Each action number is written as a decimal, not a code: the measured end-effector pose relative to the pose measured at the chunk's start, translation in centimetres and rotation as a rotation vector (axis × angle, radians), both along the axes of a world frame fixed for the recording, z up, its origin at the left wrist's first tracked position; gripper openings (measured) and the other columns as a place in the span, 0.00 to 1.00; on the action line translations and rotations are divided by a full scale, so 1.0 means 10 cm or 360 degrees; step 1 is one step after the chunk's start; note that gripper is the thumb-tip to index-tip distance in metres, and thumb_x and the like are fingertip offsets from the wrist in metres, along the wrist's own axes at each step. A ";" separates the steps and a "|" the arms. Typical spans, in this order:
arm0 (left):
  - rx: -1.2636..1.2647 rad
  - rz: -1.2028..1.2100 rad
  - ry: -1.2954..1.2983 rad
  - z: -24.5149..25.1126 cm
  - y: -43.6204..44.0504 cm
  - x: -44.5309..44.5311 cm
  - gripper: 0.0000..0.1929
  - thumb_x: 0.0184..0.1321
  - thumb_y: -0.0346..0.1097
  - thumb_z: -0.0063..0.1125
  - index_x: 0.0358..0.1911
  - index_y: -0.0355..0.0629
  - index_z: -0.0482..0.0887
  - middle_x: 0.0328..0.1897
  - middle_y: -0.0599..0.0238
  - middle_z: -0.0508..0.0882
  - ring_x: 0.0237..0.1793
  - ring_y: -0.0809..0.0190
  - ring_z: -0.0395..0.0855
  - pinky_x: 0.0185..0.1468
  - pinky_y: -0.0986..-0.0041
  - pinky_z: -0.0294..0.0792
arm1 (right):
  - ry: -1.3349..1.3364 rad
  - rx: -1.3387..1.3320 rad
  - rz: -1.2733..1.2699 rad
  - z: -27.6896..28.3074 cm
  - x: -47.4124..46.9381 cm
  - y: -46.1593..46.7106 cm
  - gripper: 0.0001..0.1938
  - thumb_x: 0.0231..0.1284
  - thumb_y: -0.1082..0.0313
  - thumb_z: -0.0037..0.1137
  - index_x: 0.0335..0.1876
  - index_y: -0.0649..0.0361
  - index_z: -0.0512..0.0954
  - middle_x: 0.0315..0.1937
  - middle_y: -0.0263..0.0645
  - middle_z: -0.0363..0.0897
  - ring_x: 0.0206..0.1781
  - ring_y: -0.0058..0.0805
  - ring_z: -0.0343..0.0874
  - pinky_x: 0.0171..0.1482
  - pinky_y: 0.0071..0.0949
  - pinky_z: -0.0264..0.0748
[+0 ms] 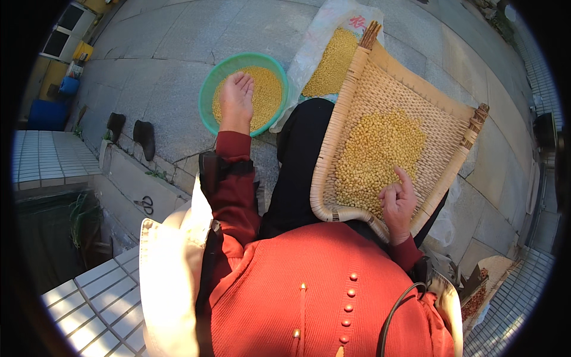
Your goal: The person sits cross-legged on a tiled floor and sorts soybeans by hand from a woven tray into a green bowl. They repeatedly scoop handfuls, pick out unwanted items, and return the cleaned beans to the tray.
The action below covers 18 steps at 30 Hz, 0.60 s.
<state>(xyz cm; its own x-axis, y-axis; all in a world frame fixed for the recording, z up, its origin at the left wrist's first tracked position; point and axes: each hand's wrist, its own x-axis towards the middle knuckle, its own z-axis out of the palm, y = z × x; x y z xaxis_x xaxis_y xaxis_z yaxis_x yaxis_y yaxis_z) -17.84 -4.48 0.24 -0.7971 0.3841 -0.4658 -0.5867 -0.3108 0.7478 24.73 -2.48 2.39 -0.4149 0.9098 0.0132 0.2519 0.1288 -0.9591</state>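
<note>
A woven wicker winnowing basket [441, 116] rests tilted across my lap. Yellow soybeans [379, 156] lie heaped in its lower half. My right hand [399, 203] is over the heap's near right edge, index finger stretched out and the other fingers half curled; I see nothing held in it. My left hand [237, 98] is above a green plastic basin [206, 105] on the ground to the left. Its fingers are bent and close together, and whether anything is inside them is hidden. More soybeans [267, 96] fill the basin's bottom.
A white woven sack [303, 67] with soybeans [332, 64] on it lies beyond my knee. Dark shoes [144, 138] and scissors [145, 205] are at the left. A white-tiled ledge [107, 303] runs near my left side. A cardboard box [479, 285] stands at the lower right.
</note>
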 end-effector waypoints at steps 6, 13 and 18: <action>0.0515 -0.1288 0.0984 0.74 0.27 1.27 0.20 0.72 0.38 0.50 0.59 0.29 0.75 0.58 0.48 0.81 0.60 0.56 0.79 0.65 0.67 0.70 | -0.0069 0.0153 -0.0150 -0.11 0.02 0.08 0.19 0.65 0.81 0.44 0.62 0.68 0.69 0.28 0.32 0.77 0.29 0.15 0.74 0.34 0.15 0.72; -0.0368 -0.1583 0.2694 0.24 0.57 2.22 0.33 0.64 0.43 0.59 0.68 0.33 0.65 0.71 0.39 0.67 0.71 0.37 0.63 0.73 0.52 0.56 | 0.0145 -0.0044 -0.0298 -0.08 0.00 0.09 0.16 0.64 0.78 0.49 0.57 0.69 0.73 0.28 0.32 0.79 0.31 0.13 0.75 0.35 0.16 0.73; -0.0388 -0.1640 0.2970 -0.08 0.50 2.53 0.32 0.62 0.43 0.59 0.68 0.38 0.66 0.72 0.42 0.65 0.73 0.36 0.60 0.75 0.52 0.54 | 0.0103 -0.0090 -0.0193 -0.09 -0.03 0.06 0.16 0.65 0.80 0.45 0.58 0.67 0.72 0.28 0.32 0.78 0.29 0.14 0.74 0.32 0.15 0.72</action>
